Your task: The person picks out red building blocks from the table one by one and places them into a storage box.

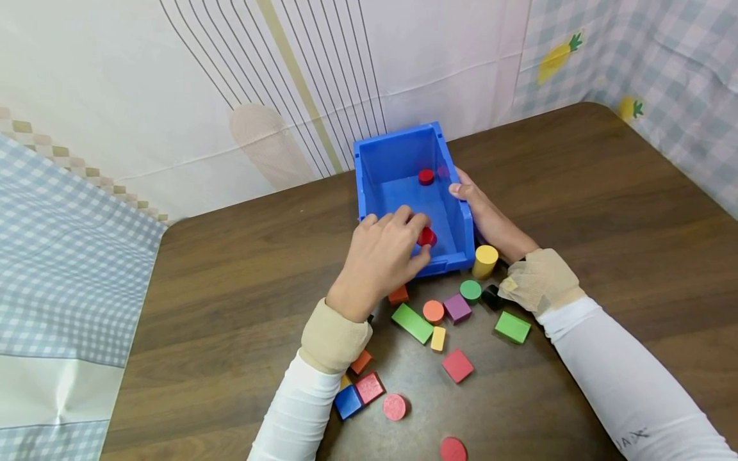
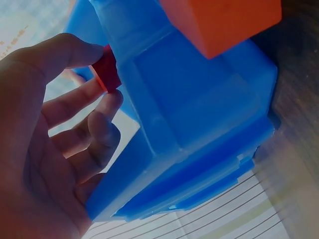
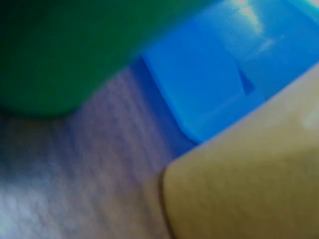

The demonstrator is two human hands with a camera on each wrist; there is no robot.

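A blue plastic bin (image 1: 403, 150) stands at the back of the table, its low front side facing me. Over that front side, my left hand (image 1: 377, 253) pinches a red round block (image 1: 426, 237) between thumb and fingers; the left wrist view shows the same red block (image 2: 105, 69) at the fingertips. On the bin's right wall, my right hand (image 1: 484, 211) grips with the thumb at the rim, and its other fingers are mostly hidden. Another red round block (image 1: 426, 177) lies inside the bin near the back. The right wrist view shows only bin and blocks, no fingers.
A yellow cylinder (image 1: 485, 261) stands by the bin's front right corner. Before the bin lie a green round block (image 1: 470, 291), a purple block (image 1: 457, 308), a long green block (image 1: 412, 323) and several others. A blue block (image 1: 348, 402) sits near the left sleeve. Patterned cloth hangs behind.
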